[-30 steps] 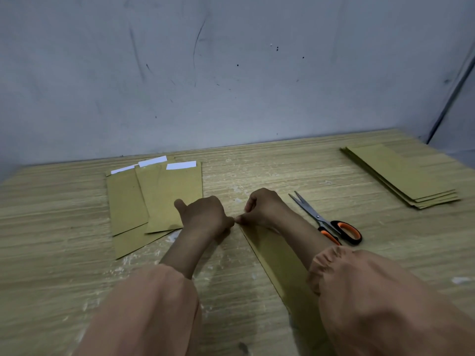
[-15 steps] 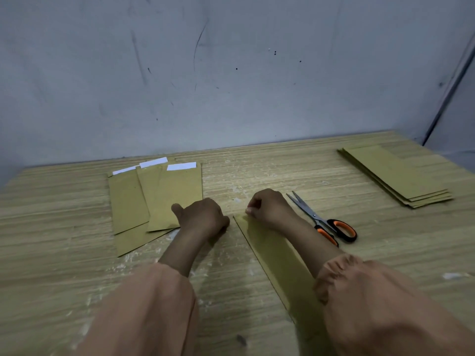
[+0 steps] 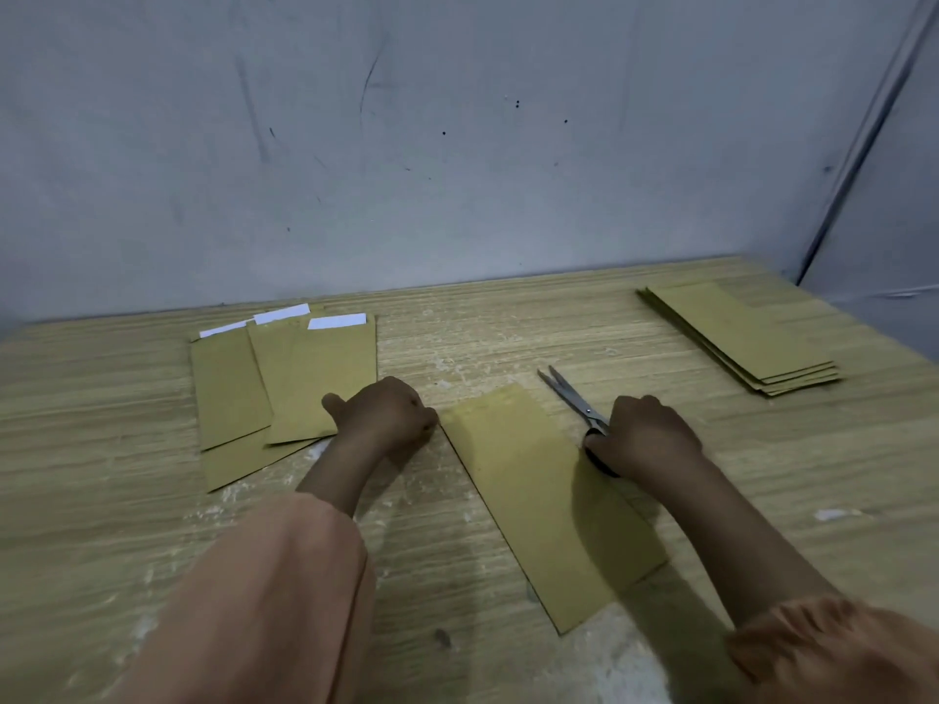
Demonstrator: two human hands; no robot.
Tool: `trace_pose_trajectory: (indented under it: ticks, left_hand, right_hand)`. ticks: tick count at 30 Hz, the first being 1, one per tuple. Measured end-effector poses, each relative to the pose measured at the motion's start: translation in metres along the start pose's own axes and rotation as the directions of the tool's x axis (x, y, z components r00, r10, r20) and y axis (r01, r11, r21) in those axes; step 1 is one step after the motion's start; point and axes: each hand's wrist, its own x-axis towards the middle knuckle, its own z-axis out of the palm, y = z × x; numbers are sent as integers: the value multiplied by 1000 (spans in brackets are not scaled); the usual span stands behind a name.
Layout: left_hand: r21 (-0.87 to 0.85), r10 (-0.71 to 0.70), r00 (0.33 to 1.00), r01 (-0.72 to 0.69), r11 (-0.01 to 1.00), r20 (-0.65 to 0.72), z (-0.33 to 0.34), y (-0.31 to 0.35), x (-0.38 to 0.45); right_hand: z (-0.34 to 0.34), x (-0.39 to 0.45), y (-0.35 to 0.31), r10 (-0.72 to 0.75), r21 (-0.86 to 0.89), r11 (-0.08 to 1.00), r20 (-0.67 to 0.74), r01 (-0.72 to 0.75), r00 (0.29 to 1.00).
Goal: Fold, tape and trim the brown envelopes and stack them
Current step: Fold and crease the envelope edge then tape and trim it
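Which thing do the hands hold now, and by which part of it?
The right hand grips the scissors at the handle end. The left hand is curled at the far corner of the middle envelope; whether it holds it cannot be told.

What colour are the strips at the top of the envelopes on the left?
White strips, clearest in the head view.

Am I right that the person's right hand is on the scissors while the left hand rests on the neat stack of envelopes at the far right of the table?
Not quite. The right hand is on the scissors, but the left hand rests at the near edge of the loose envelopes with white strips on the left, not on the neat stack at the far right, which lies untouched. The head view shows this.
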Motion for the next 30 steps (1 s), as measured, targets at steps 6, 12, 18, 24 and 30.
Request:
trace_pose_trajectory:
  ticks: [6,12,18,24,30]
  left_hand:
    - [-32,-13,1000,13,999,-16,-1,-6,-3]
    - [4,-9,999,9,1000,-47,-1,-11,-7]
    - [-24,-23,999,22,999,-45,-2,-11,-7]
    - [-60,-26,998,22,998,-58,-4,-10,-7]
    - [-69,-24,998,20,997,-65,-4,-10,-6]
  right_hand:
    - [-4,0,5,-31,18,999,-4,32,999]
    - [-9,-3,0,-50,79,996,-23,52,998]
    - [-22,-10,-19,-190,414,906,206,91,960]
    - [-20,-19,-28,-302,575,818,448,-13,841]
    - [-7,-23,-23,-503,731,656,608,-187,614]
